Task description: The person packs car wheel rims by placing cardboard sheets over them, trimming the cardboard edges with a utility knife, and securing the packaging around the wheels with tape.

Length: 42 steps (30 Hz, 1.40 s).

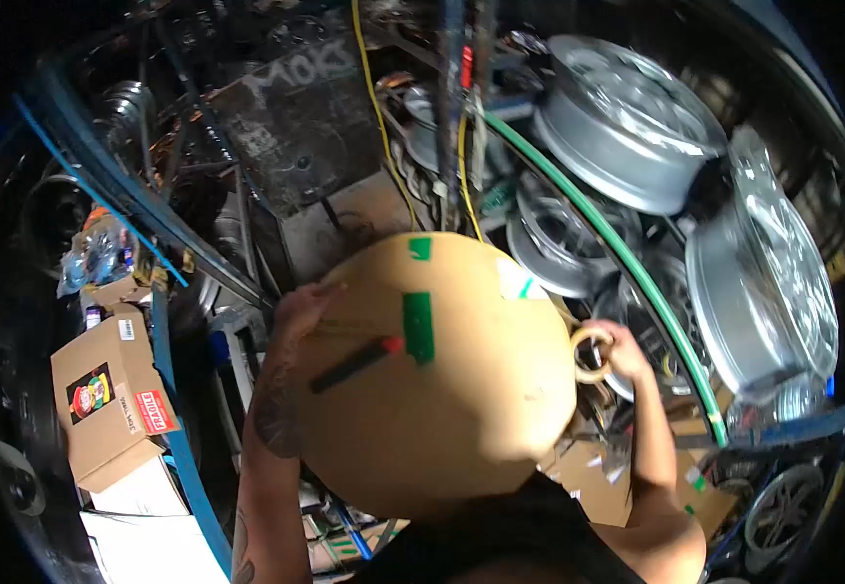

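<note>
1. Grip, R hand (pixel 627 350): fingers closed on tan tape roll (pixel 594 375), held at R edge of disc; contact w/ disc can't be told.
2. Grip, L hand (pixel 301 307): laid on upper L edge of disc; whether fingers wrap under is hidden, so full closure can't be told.
3. Disc (pixel 461 409): round cardboard, betw. both hands, directly in front of torso; support beneath not visible. Bears green tape (pixel 419 327) & black bar (pixel 349 366) w/ red tip.
4. Step (judged): steadying disc w/ L while R works roll at edge, prob. taping; no free tape strip discernible.
5. Next move (judged): calls for L kept firm on disc, R guiding roll close along edge w/ even tension.
6. Surroundings: silver wheels (pixel 627 146) & green hose (pixel 658 304) at R; carton (pixel 125 380) at L, well apart from disc.
</note>
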Motion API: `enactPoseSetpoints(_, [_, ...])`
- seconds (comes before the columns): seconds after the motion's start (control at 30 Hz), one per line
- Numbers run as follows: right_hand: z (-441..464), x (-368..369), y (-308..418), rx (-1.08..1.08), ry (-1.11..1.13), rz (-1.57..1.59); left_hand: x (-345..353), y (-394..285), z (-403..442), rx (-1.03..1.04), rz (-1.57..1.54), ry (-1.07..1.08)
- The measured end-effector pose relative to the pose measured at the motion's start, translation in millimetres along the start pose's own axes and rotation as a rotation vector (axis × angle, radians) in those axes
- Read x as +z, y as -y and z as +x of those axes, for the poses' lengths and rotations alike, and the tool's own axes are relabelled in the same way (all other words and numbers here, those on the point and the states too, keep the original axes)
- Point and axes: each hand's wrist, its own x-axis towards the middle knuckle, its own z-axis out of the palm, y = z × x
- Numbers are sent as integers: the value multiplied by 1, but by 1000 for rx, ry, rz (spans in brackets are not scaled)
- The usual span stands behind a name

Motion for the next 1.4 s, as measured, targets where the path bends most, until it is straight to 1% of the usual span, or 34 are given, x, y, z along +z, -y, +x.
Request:
enactPoseSetpoints(0.03, [-50,8,-13,32,-37,81,2,-6,-8,-57,235,-86])
enactPoseSetpoints(0.1, [-131,37,-31,170,56,436,18,-3,-22,-65,371,-291])
enactPoseSetpoints(0.17, [-182,78,-32,258,287,620,16,-11,-42,-155,374,-289])
enactPoseSetpoints(0.2, [-185,92,-20,109,233,332,18,-4,-44,-166,351,-285])
enactPoseSetpoints(0.27, [-173,84,35,261,285,235,15,8,-54,-197,312,-272])
enactPoseSetpoints(0.3, [-159,88,-15,-71,331,235,15,16,-57,-211,298,-266])
enactPoseSetpoints(0.33, [-153,75,16,21,330,124,16,22,-63,-241,299,-277])
enactPoseSetpoints(0.37, [-139,70,8,19,330,10,18,22,-74,-268,300,-299])
enactPoseSetpoints(0.4, [-126,71,-5,-309,172,-83,20,22,-86,-298,297,-321])
enactPoseSetpoints(0.47, [-97,53,1,6,265,-56,26,31,-104,-364,287,-330])
enactPoseSetpoints(0.5, [-78,53,-25,46,268,199,27,38,-114,-412,283,-337])
enactPoseSetpoints(0.53, [-74,44,-15,60,213,403,27,52,-119,-419,276,-316])
enactPoseSetpoints(0.57, [-70,41,-28,68,119,471,28,68,-126,-426,269,-291])
enactPoseSetpoints(0.63, [-73,37,-53,94,-81,607,36,86,-155,-413,113,-284])
enactPoseSetpoints(0.67, [-87,37,-58,52,-206,621,42,97,-170,-405,37,-261])
enactPoseSetpoints(0.7, [-107,35,-62,73,-189,575,49,107,-187,-395,-42,-243])
enactPoseSetpoints(0.77, [-159,40,-75,103,-154,488,70,86,-235,-473,27,-302])
enactPoseSetpoints(0.83, [-215,70,-101,-122,-88,472,96,64,-268,-480,250,-399])
enactPoseSetpoints(0.87, [-267,109,-111,-393,11,179,110,52,-288,-520,247,-443])
enactPoseSetpoints(0.9, [-292,125,-73,-174,203,450,120,45,-295,-542,251,-464])
enactPoseSetpoints(0.93, [-298,122,-45,-118,458,348,127,50,-301,-519,234,-448])
enactPoseSetpoints(0.97, [-291,117,-14,-104,627,268,135,53,-313,-462,230,-460])
enactPoseSetpoints(1.03, [-276,136,-19,-408,435,182,152,40,-351,-405,197,-446])
enactPoseSetpoints(1.07, [-264,120,7,-250,557,41,166,29,-374,-400,350,-501])
enactPoseSetpoints(1.1, [-257,120,9,-266,517,-22,180,12,-396,-392,503,-554])
enactPoseSetpoints(1.13, [-252,121,2,-312,468,17,189,-24,-422,-246,498,-590])
enactPoseSetpoints(1.17, [-248,123,-5,-351,418,55,202,-55,-440,-194,404,-570])
enactPoseSetpoints(1.2, [-243,123,-3,-260,436,185,220,-84,-457,77,56,-600])
enactPoseSetpoints(1.23, [-240,122,-2,-164,454,308,248,-95,-462,276,-179,-511])
enactPoseSetpoints(1.27, [-233,133,-19,-216,398,337,264,-110,-466,444,-47,-285])
enactPoseSetpoints(1.3, [-225,133,-19,-216,374,328,292,-123,-465,524,1,-230])
enactPoseSetpoints(1.33, [-212,134,-28,-325,379,287,305,-136,-464,508,172,-205])
enactPoseSetpoints(1.37, [-198,133,-35,-437,384,252,323,-129,-455,490,177,-216])
enactPoseSetpoints(1.4, [-194,109,-11,-381,455,-31,331,-121,-446,568,228,-340])
